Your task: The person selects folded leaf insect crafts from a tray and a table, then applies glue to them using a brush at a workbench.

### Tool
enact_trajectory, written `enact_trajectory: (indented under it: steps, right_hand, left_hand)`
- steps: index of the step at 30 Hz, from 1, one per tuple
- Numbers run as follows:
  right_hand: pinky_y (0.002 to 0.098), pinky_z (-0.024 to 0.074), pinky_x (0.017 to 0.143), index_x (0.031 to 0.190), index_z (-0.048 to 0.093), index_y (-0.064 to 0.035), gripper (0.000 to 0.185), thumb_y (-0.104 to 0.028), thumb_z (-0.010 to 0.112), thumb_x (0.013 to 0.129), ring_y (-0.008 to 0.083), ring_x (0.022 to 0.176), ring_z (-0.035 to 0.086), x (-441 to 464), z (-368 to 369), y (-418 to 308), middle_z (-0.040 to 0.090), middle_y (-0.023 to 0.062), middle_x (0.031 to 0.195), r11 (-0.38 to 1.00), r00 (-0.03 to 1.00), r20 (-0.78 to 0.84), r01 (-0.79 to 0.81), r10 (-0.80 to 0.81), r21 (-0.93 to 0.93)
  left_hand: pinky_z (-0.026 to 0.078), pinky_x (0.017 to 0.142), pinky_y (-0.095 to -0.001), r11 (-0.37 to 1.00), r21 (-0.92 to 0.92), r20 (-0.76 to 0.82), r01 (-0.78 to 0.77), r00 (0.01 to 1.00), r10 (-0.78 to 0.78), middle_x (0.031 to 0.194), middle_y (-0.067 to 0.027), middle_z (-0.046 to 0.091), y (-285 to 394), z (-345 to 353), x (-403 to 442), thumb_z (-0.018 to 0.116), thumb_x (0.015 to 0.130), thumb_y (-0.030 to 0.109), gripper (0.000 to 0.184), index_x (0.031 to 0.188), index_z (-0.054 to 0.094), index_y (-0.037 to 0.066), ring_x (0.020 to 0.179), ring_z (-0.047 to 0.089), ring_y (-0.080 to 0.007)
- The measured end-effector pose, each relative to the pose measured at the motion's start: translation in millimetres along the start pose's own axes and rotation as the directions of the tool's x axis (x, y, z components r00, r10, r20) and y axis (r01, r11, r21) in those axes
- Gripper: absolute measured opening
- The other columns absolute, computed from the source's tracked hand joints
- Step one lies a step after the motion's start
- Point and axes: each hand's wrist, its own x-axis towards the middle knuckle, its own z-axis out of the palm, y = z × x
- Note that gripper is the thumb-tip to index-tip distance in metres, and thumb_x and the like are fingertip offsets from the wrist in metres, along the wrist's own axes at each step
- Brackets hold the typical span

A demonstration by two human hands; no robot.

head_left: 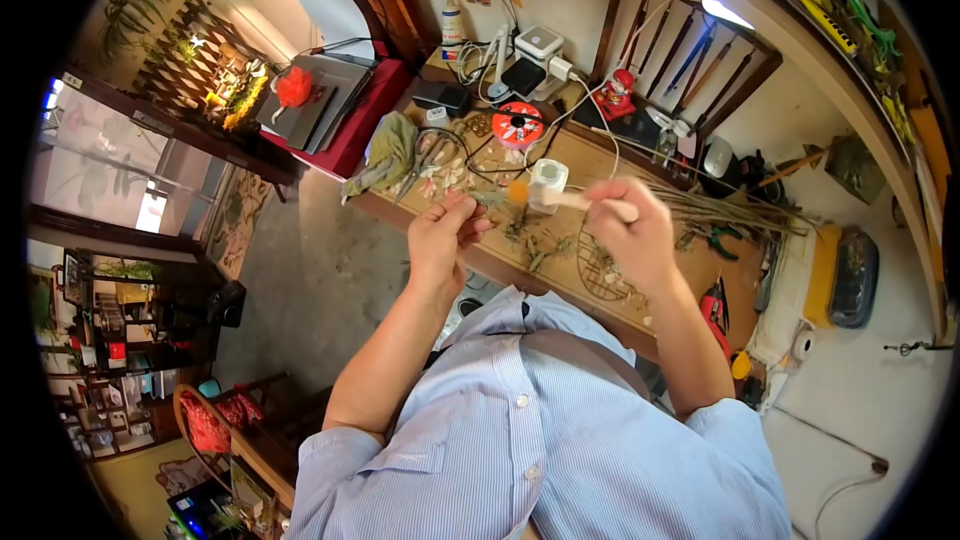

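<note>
My right hand [632, 228] is closed around the pale handle of a small brush [570, 200]. Its orange-yellow tip points left, toward my other hand. My left hand [440, 232] pinches something small and greyish by the fingertips, mostly hidden by the fingers. The brush tip and my left fingertips are apart. Just behind the brush stands a small white-lidded jar [548, 174]. Bits of dried plant matter [535, 252] lie on the wooden workbench [480, 258] between and below my hands.
Scissors [432, 158] and a green cloth [390, 152] lie at the bench's left. Behind are a red spool [517, 126] and white cables. Long dry stalks [720, 205], black-handled pliers [722, 242] and a red tool [715, 310] are on the right. A round wire mesh [602, 268] lies near the front edge.
</note>
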Motion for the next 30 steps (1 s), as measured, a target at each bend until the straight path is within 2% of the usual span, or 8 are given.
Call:
enact_trajectory:
  steps: [5,12,14,16,18,25,27,30]
  right_hand:
    - [0.0273,0.0481,0.062,0.095,0.060,-0.0056,0.016,-0.003,0.060,0.079,0.0165,0.068,0.061,-5.0,14.5,0.8,0.063,0.0086,0.078,0.971,0.978,0.136,0.182,-0.161,-0.157]
    - [0.0282,0.0490,0.060,0.093,0.061,-0.0057,0.018,-0.002,0.062,0.075,0.0214,0.066,0.063,-10.0,10.9,-0.2,0.063,0.0101,0.077,0.921,0.966,0.058,0.258,-0.252,-0.292]
    - [0.0283,0.0481,0.057,0.091,0.061,-0.0056,0.017,-0.002,0.063,0.075,0.0201,0.063,0.062,-9.7,21.1,3.6,0.063,0.0096,0.076,0.844,0.889,0.095,0.455,-0.447,-0.283]
    - [0.0276,0.0468,0.055,0.091,0.061,-0.0057,0.017,-0.001,0.063,0.075,0.0190,0.059,0.060,-8.9,24.7,11.0,0.062,0.0092,0.073,0.860,0.895,0.098,0.446,-0.435,-0.247]
    - [0.0271,0.0459,0.053,0.090,0.061,-0.0057,0.016,-0.002,0.063,0.075,0.0184,0.056,0.059,-8.3,21.4,14.2,0.062,0.0086,0.070,0.937,0.967,0.020,0.250,-0.253,-0.245]
    - [0.0264,0.0455,0.053,0.091,0.061,-0.0053,0.016,-0.001,0.062,0.076,0.0182,0.057,0.059,-11.1,18.1,12.6,0.061,0.0083,0.071,0.966,0.982,0.006,0.188,-0.190,-0.175]
    - [0.0273,0.0466,0.054,0.093,0.062,-0.0047,0.018,0.000,0.061,0.076,0.0191,0.061,0.060,-8.2,21.0,8.3,0.061,0.0089,0.077,0.878,0.908,0.086,0.419,-0.411,-0.230]
    - [0.0284,0.0476,0.055,0.093,0.063,-0.0051,0.020,0.002,0.061,0.074,0.0205,0.065,0.060,-8.3,22.8,15.7,0.060,0.0091,0.082,0.839,0.879,0.168,0.477,-0.447,-0.263]
  left_hand:
    - [0.047,0.056,-0.0239,0.991,-0.062,0.029,0.119,0.993,-0.117,0.080,-0.0064,0.065,-0.4,-1.4,0.9,0.059,0.085,0.012,0.012,0.094,0.058,0.003,0.064,0.060,-0.0114]
    - [0.047,0.055,-0.0235,0.989,-0.120,-0.034,0.084,0.995,-0.088,0.078,-0.0071,0.065,-3.2,0.3,-0.3,0.060,0.085,0.012,0.012,0.092,0.058,0.002,0.063,0.060,-0.0117]
    - [0.047,0.055,-0.0237,0.991,-0.111,-0.034,0.074,0.996,-0.079,0.079,-0.0074,0.065,-4.7,1.6,-0.3,0.060,0.085,0.012,0.012,0.091,0.059,0.002,0.064,0.060,-0.0117]
    - [0.047,0.054,-0.0239,0.992,-0.105,-0.033,0.065,0.997,-0.069,0.079,-0.0078,0.065,-5.4,3.6,-1.2,0.060,0.085,0.012,0.011,0.091,0.059,0.002,0.064,0.060,-0.0118]
    - [0.047,0.055,-0.0234,0.993,-0.080,-0.051,0.083,0.995,-0.087,0.079,-0.0083,0.065,-2.1,4.7,-3.3,0.060,0.085,0.012,0.012,0.091,0.059,0.002,0.063,0.060,-0.0118]
    - [0.045,0.056,-0.0214,0.980,-0.123,-0.045,0.156,0.986,-0.162,0.080,-0.0073,0.065,-4.5,2.9,-2.4,0.058,0.086,0.012,0.012,0.091,0.059,0.001,0.061,0.058,-0.0104]
    - [0.045,0.054,-0.0215,0.980,-0.107,-0.056,0.168,0.983,-0.174,0.079,-0.0062,0.065,-2.5,5.5,-4.6,0.060,0.087,0.014,0.013,0.090,0.059,0.002,0.059,0.056,-0.0092]
    - [0.044,0.052,-0.0216,0.981,-0.092,-0.057,0.169,0.983,-0.174,0.077,-0.0051,0.064,-4.3,2.6,-2.2,0.062,0.086,0.017,0.014,0.088,0.059,0.003,0.058,0.054,-0.0084]
